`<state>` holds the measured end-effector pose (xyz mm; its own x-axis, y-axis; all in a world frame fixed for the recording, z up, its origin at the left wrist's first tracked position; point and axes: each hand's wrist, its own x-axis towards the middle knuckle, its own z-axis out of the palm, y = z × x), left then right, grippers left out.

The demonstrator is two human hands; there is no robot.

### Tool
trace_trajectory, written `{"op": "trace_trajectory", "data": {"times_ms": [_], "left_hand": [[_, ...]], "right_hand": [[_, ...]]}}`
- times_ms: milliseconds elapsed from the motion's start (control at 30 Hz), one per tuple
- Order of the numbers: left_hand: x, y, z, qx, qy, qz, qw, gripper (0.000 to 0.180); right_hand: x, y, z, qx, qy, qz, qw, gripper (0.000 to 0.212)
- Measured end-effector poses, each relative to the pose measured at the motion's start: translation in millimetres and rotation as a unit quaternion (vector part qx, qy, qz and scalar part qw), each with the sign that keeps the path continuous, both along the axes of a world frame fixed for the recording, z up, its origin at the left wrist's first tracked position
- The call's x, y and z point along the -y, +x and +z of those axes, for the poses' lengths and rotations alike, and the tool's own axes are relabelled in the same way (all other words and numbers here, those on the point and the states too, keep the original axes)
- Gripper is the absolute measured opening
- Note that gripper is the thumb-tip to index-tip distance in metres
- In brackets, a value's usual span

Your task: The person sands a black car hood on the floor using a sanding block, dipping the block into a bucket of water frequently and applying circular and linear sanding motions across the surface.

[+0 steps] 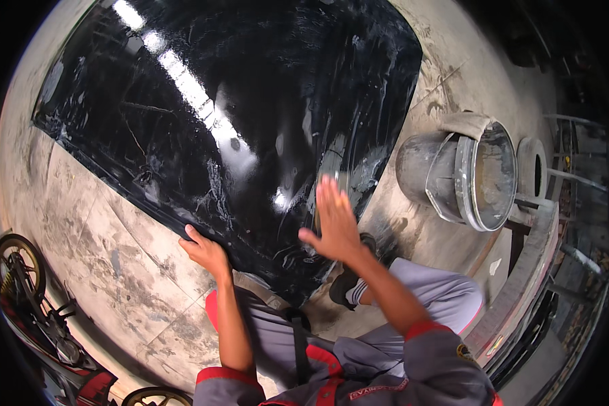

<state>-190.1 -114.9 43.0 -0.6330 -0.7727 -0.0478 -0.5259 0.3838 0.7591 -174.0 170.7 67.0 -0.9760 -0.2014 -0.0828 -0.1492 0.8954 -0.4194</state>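
A large glossy black car panel, shaped like a hood, lies in front of me with wet-looking streaks and greyish smears over it. My right hand is laid flat on its right part, fingers stretched forward and thumb apart. Beside those fingertips is a pale greenish-grey patch; whether a thin pad or sheet lies under the palm I cannot tell. At the panel's near left edge rests my left hand, fingers loosely extended against the rim, some of them partly hidden.
To the right stands a grey, stained bucket with a cloth over its rim. Beyond it are a round ring-shaped object and a metal rack. A motorcycle is at lower left. The tiled floor is stained.
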Motion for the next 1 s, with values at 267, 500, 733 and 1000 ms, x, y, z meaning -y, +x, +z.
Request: {"op": "trace_trajectory", "data": {"times_ms": [267, 500, 733, 1000], "left_hand": [[3.0, 2.6, -5.6, -0.018, 0.013, -0.012, 1.0, 0.057], [-4.6, -4.1, -0.7, -0.021, 0.038, -0.011, 0.999, 0.057], [8.0, 4.5, -7.8, -0.017, 0.031, -0.018, 0.999, 0.057], [-11.7, -8.2, -14.4, -0.038, 0.063, -0.035, 0.997, 0.058]], "right_hand": [[3.3, -57.7, 4.6, -0.046, 0.002, -0.061, 0.997, 0.105], [-32.3, -102.9, 8.2, -0.085, 0.026, -0.042, 0.995, 0.108], [16.8, 22.4, 3.5, 0.04, 0.017, -0.001, 0.999, 0.112], [-58.2, -170.1, 10.4, -0.132, 0.021, -0.117, 0.984, 0.103]]}}
